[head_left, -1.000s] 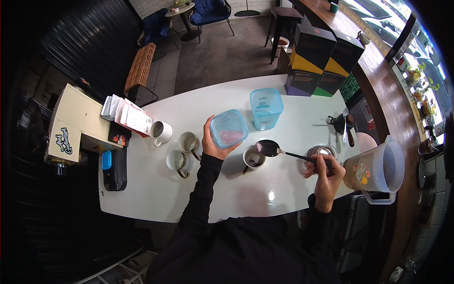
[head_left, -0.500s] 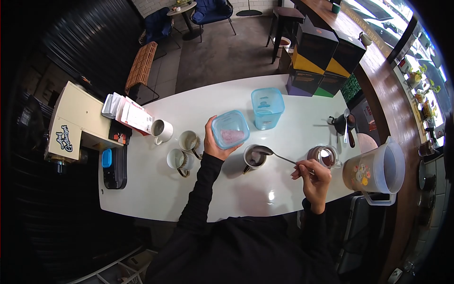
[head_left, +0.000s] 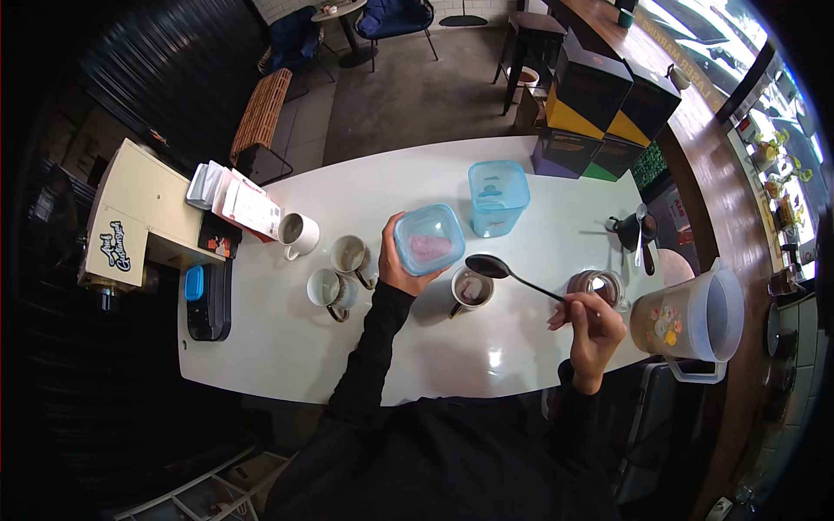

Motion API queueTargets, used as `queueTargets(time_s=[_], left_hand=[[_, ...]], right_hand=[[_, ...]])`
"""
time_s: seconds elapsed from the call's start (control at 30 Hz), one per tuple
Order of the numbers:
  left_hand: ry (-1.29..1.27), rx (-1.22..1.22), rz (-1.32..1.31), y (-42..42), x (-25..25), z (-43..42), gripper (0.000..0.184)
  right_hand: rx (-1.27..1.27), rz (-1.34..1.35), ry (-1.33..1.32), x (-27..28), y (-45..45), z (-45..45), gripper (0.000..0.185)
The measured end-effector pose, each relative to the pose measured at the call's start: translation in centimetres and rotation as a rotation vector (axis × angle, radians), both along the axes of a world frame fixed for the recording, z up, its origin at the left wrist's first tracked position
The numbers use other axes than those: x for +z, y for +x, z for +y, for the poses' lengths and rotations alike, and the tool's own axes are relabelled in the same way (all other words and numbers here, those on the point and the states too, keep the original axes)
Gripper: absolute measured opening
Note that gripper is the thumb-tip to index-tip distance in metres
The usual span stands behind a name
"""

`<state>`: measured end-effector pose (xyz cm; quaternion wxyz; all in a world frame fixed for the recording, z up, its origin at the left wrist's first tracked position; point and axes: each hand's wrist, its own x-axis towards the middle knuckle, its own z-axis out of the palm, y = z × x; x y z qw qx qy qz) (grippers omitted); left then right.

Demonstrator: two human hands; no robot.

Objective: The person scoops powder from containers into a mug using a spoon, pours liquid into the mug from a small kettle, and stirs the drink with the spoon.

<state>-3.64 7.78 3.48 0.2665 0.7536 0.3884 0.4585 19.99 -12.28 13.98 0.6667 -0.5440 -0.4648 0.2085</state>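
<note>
Here the left hand (head_left: 398, 260) has its fingers wrapped round the blue container (head_left: 453, 227), pink contents showing, over the middle of the white table (head_left: 434, 369); the right hand (head_left: 594, 337) pinches the black spoon (head_left: 532, 284) by its handle, its bowl near the rim of the central mug (head_left: 473, 306). Tall blue tub (head_left: 500, 217) towards the far edge; pitcher (head_left: 682, 317) at the right edge.
</note>
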Motion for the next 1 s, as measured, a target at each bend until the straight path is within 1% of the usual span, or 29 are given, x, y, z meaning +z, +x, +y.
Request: queueTargets(time_s=[0.03, 0.1, 0.13, 0.27, 0.33, 0.4, 0.43, 0.5, 0.6, 0.7, 0.77, 0.8, 0.83, 0.9, 0.93, 0.97, 1.0], left_hand=[[-0.005, 0.001, 0.001, 0.0, 0.1, -0.1, 0.111], [-0.023, -0.024, -0.006, 0.0, 0.5, 0.2, 0.114], [-0.021, -0.023, -0.008, 0.0, 0.6, 0.3, 0.114], [-0.050, -0.051, -0.032, 0.0, 0.9, 0.8, 0.114], [-0.067, -0.050, -0.053, 0.2, 0.9, 1.2, 0.115], [-0.129, -0.106, -0.172, 0.3, 0.9, 1.6, 0.116], [-0.128, -0.105, -0.174, 0.4, 0.9, 1.8, 0.116], [-0.129, -0.159, -0.162, 0.5, 1.0, 2.1, 0.117], [-0.118, -0.145, -0.119, 0.8, 1.5, 1.7, 0.117], [-0.119, -0.131, -0.077, 0.7, 1.3, 1.8, 0.118], [-0.093, -0.111, -0.065, 0.6, 0.2, 2.3, 0.118], [-0.071, -0.086, -0.054, 0.7, -0.1, 2.5, 0.119], [-0.067, -0.093, -0.054, 0.7, 0.1, 2.4, 0.119], [-0.099, -0.031, 0.017, 0.9, 0.5, 2.3, 0.121], [-0.095, -0.043, 0.019, 0.9, 0.2, 2.6, 0.121], [-0.105, -0.029, -0.010, 0.9, -0.3, 2.8, 0.122], [-0.117, -0.016, -0.037, 0.9, -0.3, 3.0, 0.124]], right_hand=[[0.001, 0.001, -0.005, 0.0, -0.1, 0.1, 0.010], [-0.035, 0.214, 0.018, -0.1, 0.0, 0.6, 0.014], [-0.030, 0.221, 0.017, -0.2, 0.0, 0.8, 0.018], [-0.056, 0.271, 0.061, -0.2, -0.1, 2.4, 0.019], [-0.155, 0.325, 0.041, 0.5, 0.0, 3.3, 0.021], [-0.147, 0.323, 0.051, 0.4, 0.2, 4.3, 0.022], [-0.139, 0.322, 0.060, 0.5, 0.3, 4.7, 0.022], [-0.104, 0.333, 0.069, 0.7, -0.1, 5.7, 0.021], [0.040, 0.327, 0.012, 1.1, -1.3, 7.2, 0.017], [0.164, 0.310, -0.020, -0.5, -2.8, 9.6, 0.016], [0.235, 0.314, -0.107, -1.7, -3.8, 11.0, 0.016], [0.270, 0.324, -0.195, -2.0, -4.1, 11.7, 0.016], [0.302, 0.273, -0.265, -2.1, -4.3, 12.4, 0.014], [0.362, 0.183, -0.303, -2.7, -4.5, 13.3, 0.014], [0.388, 0.128, -0.312, -2.9, -4.4, 13.5, 0.022], [0.376, 0.132, -0.308, -3.0, -4.1, 13.2, 0.022], [0.366, 0.107, -0.284, -2.5, -3.9, 12.7, 0.027]])
